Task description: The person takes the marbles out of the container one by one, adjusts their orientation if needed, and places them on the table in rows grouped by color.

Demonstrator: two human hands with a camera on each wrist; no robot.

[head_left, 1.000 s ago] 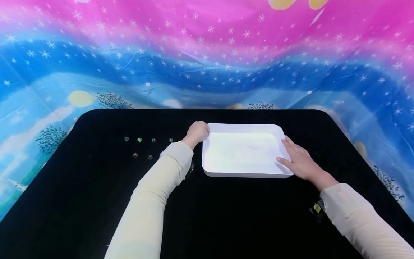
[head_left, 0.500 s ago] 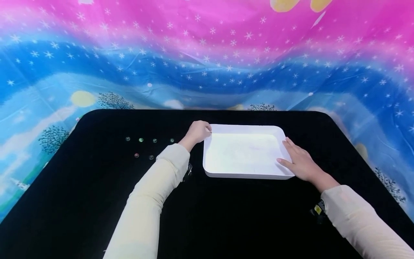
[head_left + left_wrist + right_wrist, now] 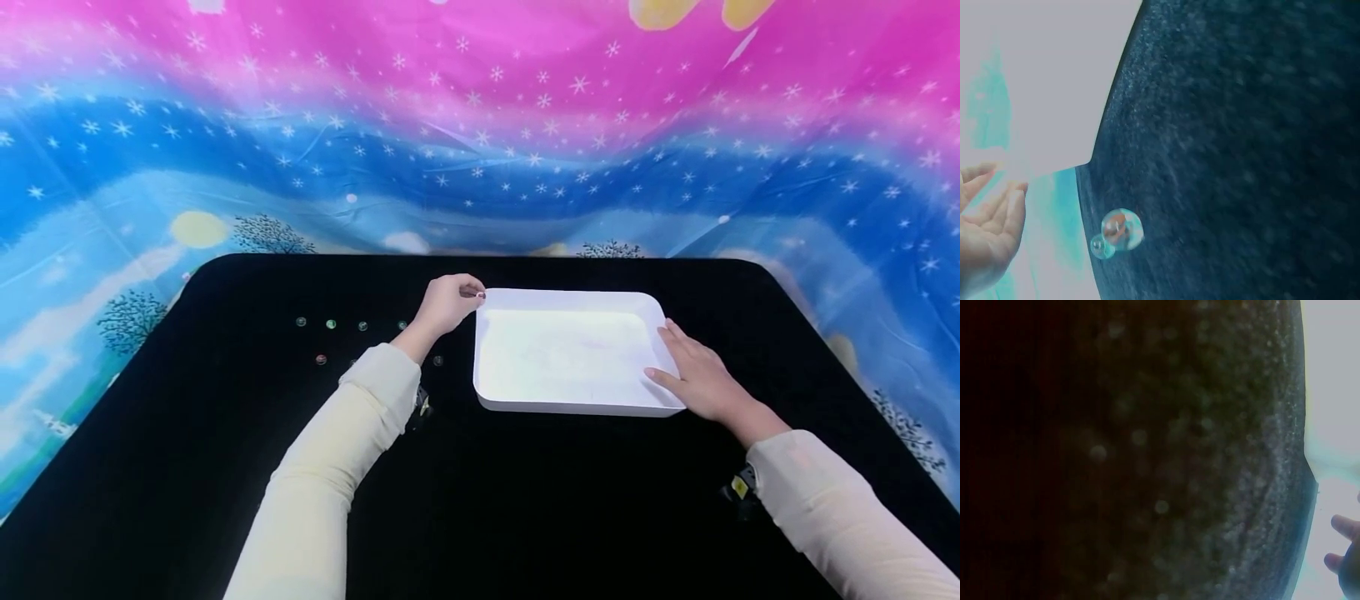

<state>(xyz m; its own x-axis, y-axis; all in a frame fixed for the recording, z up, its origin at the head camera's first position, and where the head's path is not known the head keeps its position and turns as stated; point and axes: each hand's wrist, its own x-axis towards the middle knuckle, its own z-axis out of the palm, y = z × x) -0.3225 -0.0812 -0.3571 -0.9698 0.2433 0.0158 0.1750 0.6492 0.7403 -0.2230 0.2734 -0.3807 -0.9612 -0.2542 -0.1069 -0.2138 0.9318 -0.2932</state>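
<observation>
A white rectangular tray (image 3: 566, 358) lies on the black tabletop, a little right of the middle in the head view. My left hand (image 3: 444, 305) is at its far left corner, fingertips right at the rim; in the left wrist view the thumb and fingers (image 3: 1013, 212) stand apart. My right hand (image 3: 699, 377) rests on the right rim with fingers straight and the thumb spread over the inside. Its fingertips (image 3: 1342, 526) show at the edge of the right wrist view. Beside the left forearm lie several small glass marbles, among them a green one (image 3: 331, 323) and a reddish one (image 3: 321, 359).
One clear marble (image 3: 438, 360) lies between the left cuff and the tray; another is partly covered by the sleeve. The black table (image 3: 570, 500) reaches back to a pink and blue snowflake cloth (image 3: 480, 125) hung behind its far edge.
My left hand has drawn back slightly left, its fingers loosening at the tray corner. The left forearm has shifted left, uncovering a marble beside the cuff. The right hand stays on the rim.
</observation>
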